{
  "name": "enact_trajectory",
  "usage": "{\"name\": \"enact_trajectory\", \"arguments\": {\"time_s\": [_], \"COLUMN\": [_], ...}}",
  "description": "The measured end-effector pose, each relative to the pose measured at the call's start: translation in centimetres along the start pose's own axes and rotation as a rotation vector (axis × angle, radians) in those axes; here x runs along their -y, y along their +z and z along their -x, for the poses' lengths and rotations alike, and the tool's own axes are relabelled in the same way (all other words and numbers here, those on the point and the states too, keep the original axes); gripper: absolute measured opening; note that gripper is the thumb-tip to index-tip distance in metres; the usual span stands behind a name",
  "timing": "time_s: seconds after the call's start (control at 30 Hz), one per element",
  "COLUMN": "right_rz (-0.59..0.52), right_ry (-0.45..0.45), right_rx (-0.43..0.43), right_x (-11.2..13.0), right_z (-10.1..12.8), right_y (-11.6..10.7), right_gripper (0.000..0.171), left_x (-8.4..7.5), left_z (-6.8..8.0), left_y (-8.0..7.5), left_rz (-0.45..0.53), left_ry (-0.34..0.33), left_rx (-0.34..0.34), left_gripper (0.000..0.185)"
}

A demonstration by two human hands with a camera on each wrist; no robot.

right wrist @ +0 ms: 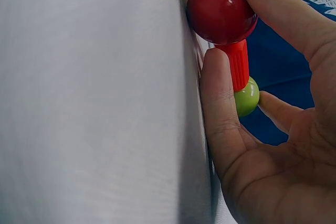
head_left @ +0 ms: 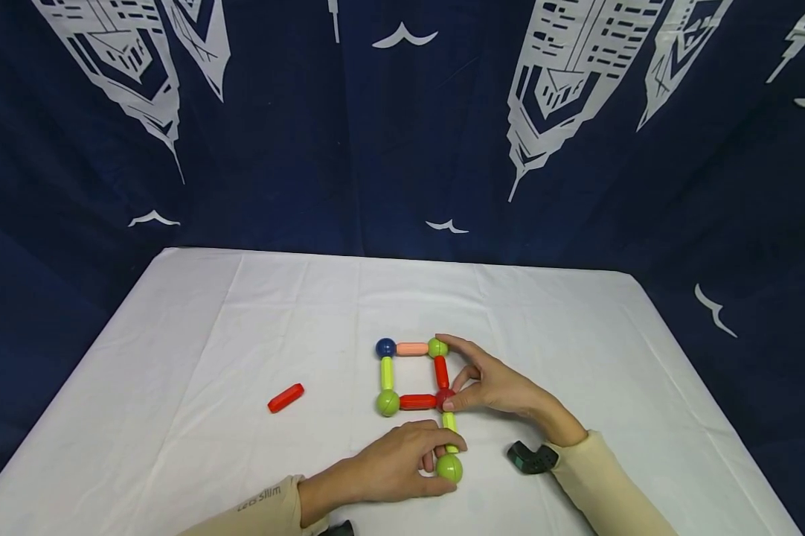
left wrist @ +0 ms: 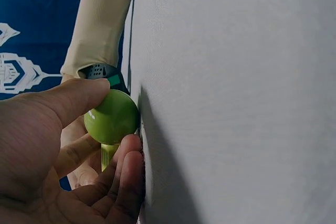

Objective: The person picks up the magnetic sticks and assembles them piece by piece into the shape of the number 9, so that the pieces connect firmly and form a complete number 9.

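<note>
On the white cloth (head_left: 242, 335) lies a square of magnetic balls and rods: blue ball (head_left: 385, 347), pink rod (head_left: 412, 348), green ball (head_left: 436, 347), red rod (head_left: 441, 371), red ball (head_left: 445, 397), second red rod (head_left: 417, 402), green ball (head_left: 387, 403), yellow-green rod (head_left: 387, 372). Another yellow-green rod (head_left: 449, 423) runs from the red ball toward me to a green ball (head_left: 450, 469). My left hand (head_left: 445, 463) pinches this green ball (left wrist: 112, 117) between thumb and fingers. My right hand (head_left: 459, 387) pinches the red ball (right wrist: 221, 13); its forefinger reaches the far green ball (right wrist: 247, 97).
A loose red rod (head_left: 286, 397) lies on the cloth left of the square. A black wrist camera (head_left: 532, 458) sits on my right wrist. A dark blue patterned curtain (head_left: 402, 134) hangs behind the table, whose edges slope off left and right.
</note>
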State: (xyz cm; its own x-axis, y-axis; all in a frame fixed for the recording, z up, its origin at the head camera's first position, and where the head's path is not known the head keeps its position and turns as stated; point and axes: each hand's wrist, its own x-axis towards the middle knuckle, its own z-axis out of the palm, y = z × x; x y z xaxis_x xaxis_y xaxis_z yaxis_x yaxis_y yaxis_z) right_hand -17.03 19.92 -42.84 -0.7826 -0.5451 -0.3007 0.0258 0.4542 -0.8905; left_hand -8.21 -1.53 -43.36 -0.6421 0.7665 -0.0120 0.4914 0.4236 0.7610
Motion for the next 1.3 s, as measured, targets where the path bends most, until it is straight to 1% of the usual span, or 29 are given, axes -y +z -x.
{"name": "enact_trajectory", "arguments": {"time_s": [0.2, 0.43, 0.63, 0.77, 0.87, 0.97, 1.03, 1.1, 1.3], "right_rz": [0.004, -0.001, 0.000, -0.003, -0.010, -0.016, -0.017, -0.017, -0.002], "right_ry": [0.001, 0.000, 0.005, 0.008, 0.014, 0.014, 0.012, 0.011, 0.023], "right_rx": [-0.003, 0.000, 0.001, -0.001, -0.007, -0.008, -0.006, -0.004, -0.005], "right_x": [0.1, 0.1, 0.1, 0.0, -0.1, -0.2, -0.2, -0.1, -0.1], "right_z": [0.0, -0.1, -0.1, -0.1, -0.2, -0.2, -0.2, -0.2, -0.1], "right_y": [0.0, 0.0, -0.1, -0.1, -0.1, -0.1, 0.0, -0.1, -0.1], "right_gripper": [0.092, 0.093, 0.092, 0.092, 0.092, 0.092, 0.093, 0.093, 0.093], "left_x": [-0.1, -0.1, -0.1, -0.3, -0.5, -0.6, -0.6, -0.6, -0.1], "left_z": [-0.1, -0.1, 0.0, 0.4, 1.1, 2.3, 3.2, 4.2, 7.3], "left_y": [0.2, 0.2, -0.1, -0.6, -1.4, -2.8, -3.9, -5.2, -8.7], "left_rz": [-0.008, 0.000, 0.008, -0.026, -0.064, -0.043, -0.009, 0.022, 0.057], "left_ry": [-0.010, -0.014, 0.005, 0.005, -0.008, -0.045, -0.069, -0.087, -0.119], "left_rx": [-0.013, -0.006, 0.006, 0.006, -0.016, -0.047, -0.072, -0.107, -0.234], "left_gripper": [0.039, 0.038, 0.038, 0.038, 0.040, 0.039, 0.036, 0.033, 0.028]}}
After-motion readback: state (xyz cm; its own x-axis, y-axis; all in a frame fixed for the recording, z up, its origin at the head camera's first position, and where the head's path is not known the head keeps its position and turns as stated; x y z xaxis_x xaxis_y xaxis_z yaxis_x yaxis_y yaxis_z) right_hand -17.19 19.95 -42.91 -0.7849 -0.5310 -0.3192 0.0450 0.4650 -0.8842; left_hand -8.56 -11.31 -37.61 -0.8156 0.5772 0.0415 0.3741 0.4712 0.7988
